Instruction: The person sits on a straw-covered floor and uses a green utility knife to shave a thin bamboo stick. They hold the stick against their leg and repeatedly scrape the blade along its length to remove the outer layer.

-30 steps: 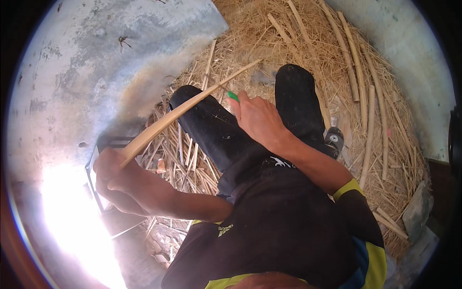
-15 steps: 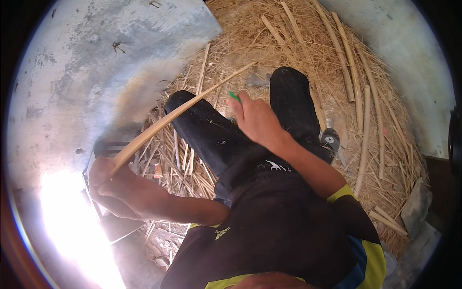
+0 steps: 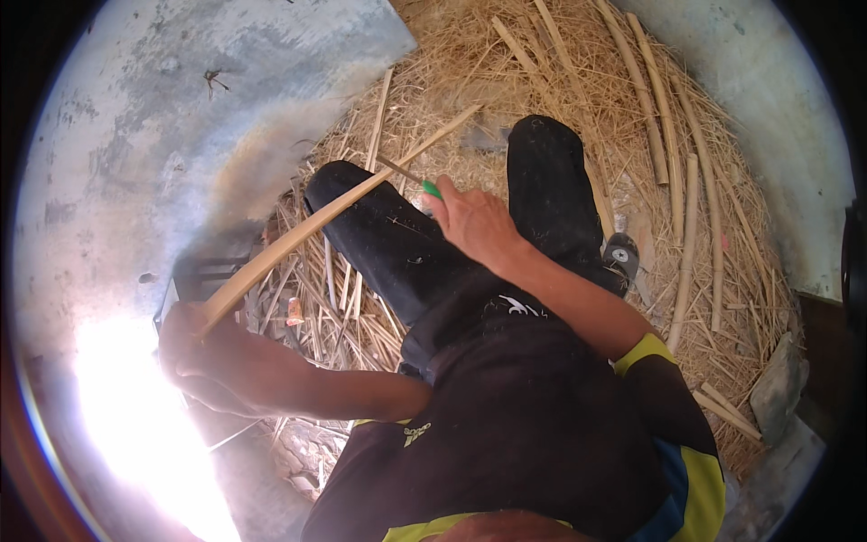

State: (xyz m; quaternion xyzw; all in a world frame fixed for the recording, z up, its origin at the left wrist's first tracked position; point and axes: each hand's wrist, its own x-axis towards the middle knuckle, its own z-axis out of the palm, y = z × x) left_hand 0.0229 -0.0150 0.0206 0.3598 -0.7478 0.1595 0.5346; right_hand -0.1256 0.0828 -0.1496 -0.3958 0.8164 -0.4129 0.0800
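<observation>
A long pale bamboo strip (image 3: pixel 312 224) slants across my left thigh, its far end tapering beyond the knee. My left hand (image 3: pixel 206 348) is closed round its near end, low at the left. In my right hand (image 3: pixel 474 221) is a green-handled knife (image 3: pixel 432 189); most of the handle is hidden by the fingers. The thin blade reaches up and left to the strip, its tip passing at the strip's edge near my left knee. Whether the blade touches the strip I cannot tell.
Shavings and straw (image 3: pixel 452 68) cover the floor between my legs and beyond. Several bamboo poles (image 3: pixel 691 244) lie to the right. A grey slab (image 3: pixel 217 108) stands at the left, with bright light below it. A stone piece (image 3: pixel 778 388) lies at the far right.
The knife's blade has come into view beside the strip as my right hand turned and shifted slightly left. My left hand and the strip's near end moved slightly left and down.
</observation>
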